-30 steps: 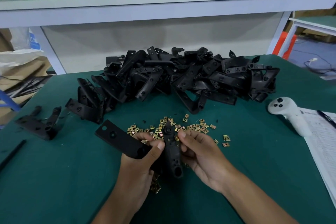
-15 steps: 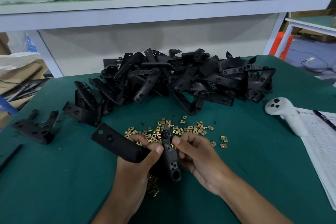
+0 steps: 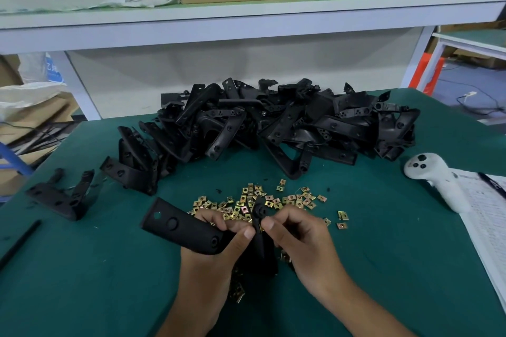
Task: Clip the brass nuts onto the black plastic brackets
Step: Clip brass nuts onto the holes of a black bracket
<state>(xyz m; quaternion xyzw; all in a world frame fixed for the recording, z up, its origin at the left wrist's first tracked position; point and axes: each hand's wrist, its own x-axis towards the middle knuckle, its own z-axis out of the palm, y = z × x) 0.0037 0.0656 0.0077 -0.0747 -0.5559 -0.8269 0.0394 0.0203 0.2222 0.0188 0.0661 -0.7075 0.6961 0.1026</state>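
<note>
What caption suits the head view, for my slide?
Both hands hold a black plastic bracket above scattered brass nuts.

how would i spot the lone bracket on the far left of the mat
Start at the big pile of black brackets at the back of the green mat and move left toward the mat's edge. The lone bracket lies there apart from the pile, with two prongs pointing away.

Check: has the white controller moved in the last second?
No. The white controller still lies against the paper sheet; only the camera shifted.
</note>
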